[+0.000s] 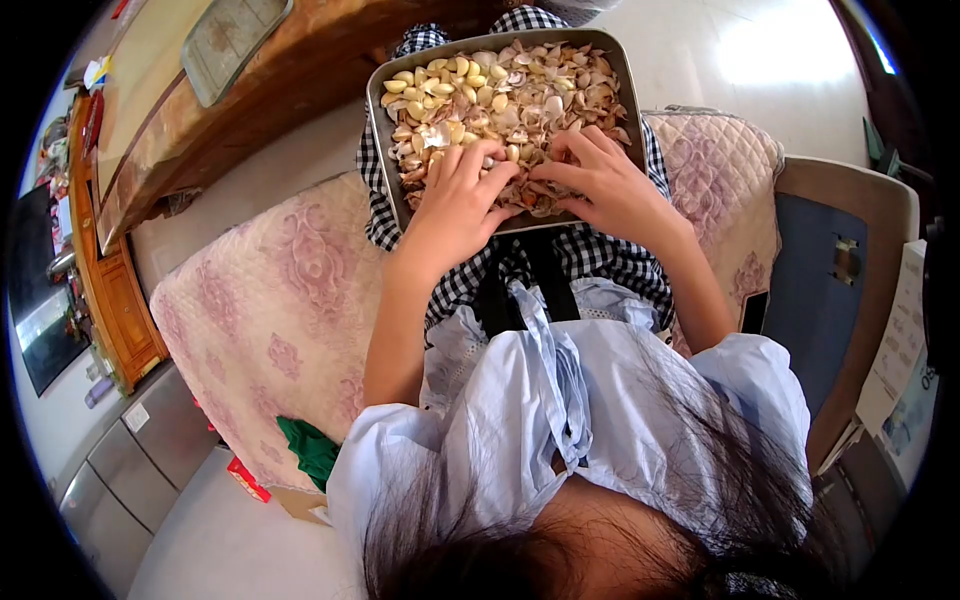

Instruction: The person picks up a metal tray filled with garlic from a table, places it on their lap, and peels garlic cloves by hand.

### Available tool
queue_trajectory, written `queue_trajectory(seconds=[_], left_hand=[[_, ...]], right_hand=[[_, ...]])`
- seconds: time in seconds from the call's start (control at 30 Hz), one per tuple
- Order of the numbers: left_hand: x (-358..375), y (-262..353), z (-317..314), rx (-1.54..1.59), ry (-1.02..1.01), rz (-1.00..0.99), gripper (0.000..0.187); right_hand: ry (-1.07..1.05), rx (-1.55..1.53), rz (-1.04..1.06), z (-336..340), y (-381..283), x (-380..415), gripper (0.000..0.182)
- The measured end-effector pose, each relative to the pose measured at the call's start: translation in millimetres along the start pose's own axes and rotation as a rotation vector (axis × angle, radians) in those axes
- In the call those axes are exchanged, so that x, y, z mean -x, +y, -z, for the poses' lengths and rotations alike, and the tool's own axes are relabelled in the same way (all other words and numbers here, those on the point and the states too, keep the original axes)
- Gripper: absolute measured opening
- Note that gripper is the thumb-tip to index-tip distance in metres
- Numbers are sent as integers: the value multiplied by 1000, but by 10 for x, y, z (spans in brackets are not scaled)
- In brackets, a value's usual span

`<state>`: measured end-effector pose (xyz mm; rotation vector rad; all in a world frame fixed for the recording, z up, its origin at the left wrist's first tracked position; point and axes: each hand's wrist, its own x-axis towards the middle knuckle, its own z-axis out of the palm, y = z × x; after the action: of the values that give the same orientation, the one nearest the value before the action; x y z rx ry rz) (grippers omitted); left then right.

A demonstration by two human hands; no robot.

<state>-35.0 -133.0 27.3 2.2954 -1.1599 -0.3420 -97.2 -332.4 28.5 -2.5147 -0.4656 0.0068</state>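
Note:
A metal tray point(628, 95) full of garlic rests across the person's lap. Peeled garlic cloves point(440, 85) lie mostly in its far left part, while unpeeled cloves and papery skins point(590, 85) cover the right side and the near edge. My left hand point(462, 198) is in the near middle of the tray, its fingers curled around a pale garlic clove point(489, 161). Close beside it, my right hand point(606, 188) has thumb and fingers bent together over the skins. Whatever those right fingertips pinch is hidden.
A quilted floral cover point(270, 270) lies over the seat on both sides. At upper left stands a wooden table point(150, 130) bearing a shallow tray point(232, 45). A chair point(825, 270) is at right, with a dark phone point(755, 312) near it. Green cloth point(308, 450) hangs at lower left.

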Motion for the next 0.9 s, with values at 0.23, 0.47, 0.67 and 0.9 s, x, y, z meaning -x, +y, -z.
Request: queue_trajectory(seconds=[0.23,0.47,0.67,0.9], left_hand=[[-43,-19,-61,-114,35,45,33],[-121,-88,-159,-76,256,51,21],[-151,-66,-80,98,402,157,20],[-115,-129,-105,80,384,97,18]], right_hand=[[39,29,23,-85,44,-147,35],[146,-2,-101,-164,156,-195,28],[324,160,-84,-104,80,-179,24],[184,6,52,-115,14,-154,24]])
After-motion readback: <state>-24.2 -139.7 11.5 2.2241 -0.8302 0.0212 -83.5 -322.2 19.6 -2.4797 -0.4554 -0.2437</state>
